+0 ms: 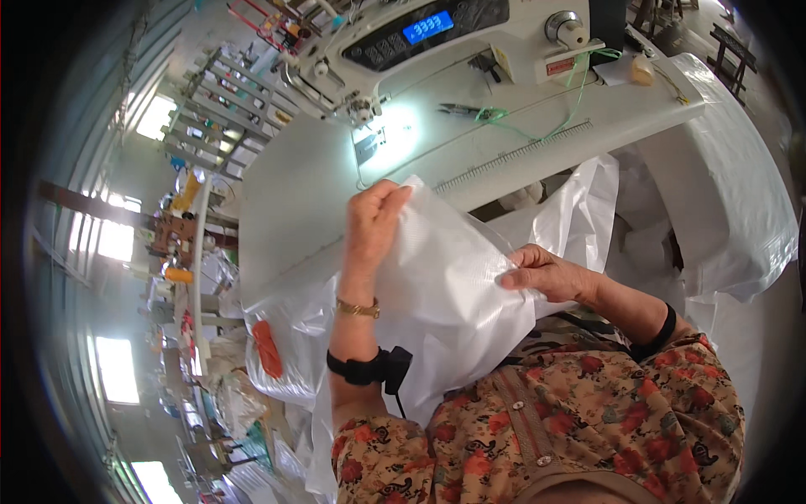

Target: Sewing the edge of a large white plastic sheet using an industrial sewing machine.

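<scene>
A sheet of white woven plastic (453, 277) hangs between my hands in front of the sewing table. My left hand (375, 223) pinches its upper corner at the table's near edge, just below the lit needle area. Lower and to the right, my right hand (546, 275) grips the sheet's side edge between thumb and fingers. The sewing machine (445, 38) stands across the far side of the table, its lamp shining on the needle plate (369, 147). The sheet's lower part falls over my lap.
Thread snips (462, 110) with green thread lie on the white tabletop (294, 193) beside a printed ruler scale. A thread cone (642, 70) stands at the right end. More white plastic (739, 185) drapes over the right side. An orange-red item (267, 349) lies on plastic at the left.
</scene>
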`<control>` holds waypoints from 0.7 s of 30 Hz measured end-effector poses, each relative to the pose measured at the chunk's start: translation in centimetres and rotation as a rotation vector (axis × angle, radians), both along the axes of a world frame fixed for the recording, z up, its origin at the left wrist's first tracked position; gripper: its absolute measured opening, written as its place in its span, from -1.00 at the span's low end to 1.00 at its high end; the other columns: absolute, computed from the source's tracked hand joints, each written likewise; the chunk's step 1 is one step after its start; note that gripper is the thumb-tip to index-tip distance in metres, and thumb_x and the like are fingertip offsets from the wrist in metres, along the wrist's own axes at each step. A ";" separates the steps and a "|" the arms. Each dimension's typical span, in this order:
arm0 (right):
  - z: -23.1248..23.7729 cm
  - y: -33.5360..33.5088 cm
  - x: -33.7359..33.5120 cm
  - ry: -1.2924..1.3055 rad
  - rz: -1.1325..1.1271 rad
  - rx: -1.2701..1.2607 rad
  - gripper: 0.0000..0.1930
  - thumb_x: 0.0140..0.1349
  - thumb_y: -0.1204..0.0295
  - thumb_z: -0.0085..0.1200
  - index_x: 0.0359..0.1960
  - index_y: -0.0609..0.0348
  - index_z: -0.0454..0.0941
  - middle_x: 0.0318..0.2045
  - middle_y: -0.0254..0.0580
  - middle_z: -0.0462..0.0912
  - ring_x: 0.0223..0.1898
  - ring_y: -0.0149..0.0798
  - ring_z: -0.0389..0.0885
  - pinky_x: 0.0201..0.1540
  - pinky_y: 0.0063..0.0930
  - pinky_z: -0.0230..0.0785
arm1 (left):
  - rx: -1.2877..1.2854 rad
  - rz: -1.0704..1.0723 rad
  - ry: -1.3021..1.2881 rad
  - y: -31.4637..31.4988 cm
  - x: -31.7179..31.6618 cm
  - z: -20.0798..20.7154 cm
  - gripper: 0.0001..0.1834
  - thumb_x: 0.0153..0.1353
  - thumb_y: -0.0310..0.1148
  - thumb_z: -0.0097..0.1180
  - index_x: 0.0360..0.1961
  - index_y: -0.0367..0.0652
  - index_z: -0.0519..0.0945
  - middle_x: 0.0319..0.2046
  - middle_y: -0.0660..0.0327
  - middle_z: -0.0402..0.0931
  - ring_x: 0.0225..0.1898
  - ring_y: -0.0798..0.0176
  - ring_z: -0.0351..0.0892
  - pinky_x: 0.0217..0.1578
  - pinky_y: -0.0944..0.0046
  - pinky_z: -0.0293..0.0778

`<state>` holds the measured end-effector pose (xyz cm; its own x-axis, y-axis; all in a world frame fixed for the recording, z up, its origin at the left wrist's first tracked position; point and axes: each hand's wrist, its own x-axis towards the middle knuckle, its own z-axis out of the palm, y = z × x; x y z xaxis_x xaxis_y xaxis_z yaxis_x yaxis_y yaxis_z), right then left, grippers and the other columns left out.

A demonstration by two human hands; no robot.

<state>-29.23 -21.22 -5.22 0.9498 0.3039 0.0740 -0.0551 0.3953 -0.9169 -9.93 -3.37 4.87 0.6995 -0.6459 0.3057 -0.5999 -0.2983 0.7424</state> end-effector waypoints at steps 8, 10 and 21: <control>-4.3 -0.6 -0.6 0.146 0.000 -0.725 -0.45 0.28 0.11 0.09 0.09 0.37 0.39 -0.12 -0.03 0.59 -0.12 -0.33 0.52 -0.01 -0.45 0.36 | -0.019 -0.075 0.279 -0.9 -2.4 -7.5 -0.78 0.30 -0.40 0.08 -0.43 -0.34 0.47 -0.66 0.40 0.19 -0.56 0.55 0.11 -0.56 0.44 0.14; -2.7 -1.4 1.1 -0.026 -0.152 -0.580 -0.27 0.28 0.03 0.07 0.27 0.34 0.17 0.04 0.08 0.46 0.01 -0.28 0.46 0.08 -0.44 0.31 | -0.048 -0.071 0.290 -0.7 -3.1 -6.1 -0.80 0.31 -0.41 0.08 -0.41 -0.34 0.48 -0.65 0.40 0.20 -0.55 0.54 0.11 -0.55 0.44 0.14; 4.2 -0.1 6.9 -0.080 -0.158 -0.580 -0.41 0.32 -0.06 -0.01 -0.54 0.32 0.53 -0.72 -0.55 0.21 -0.61 -0.58 0.14 -0.62 -0.52 0.03 | -0.228 -0.151 0.145 -0.5 -4.6 -4.3 -0.84 0.37 -0.42 -0.03 -0.21 -0.33 0.48 -0.55 0.27 0.34 -0.47 0.46 0.26 -0.43 0.41 0.31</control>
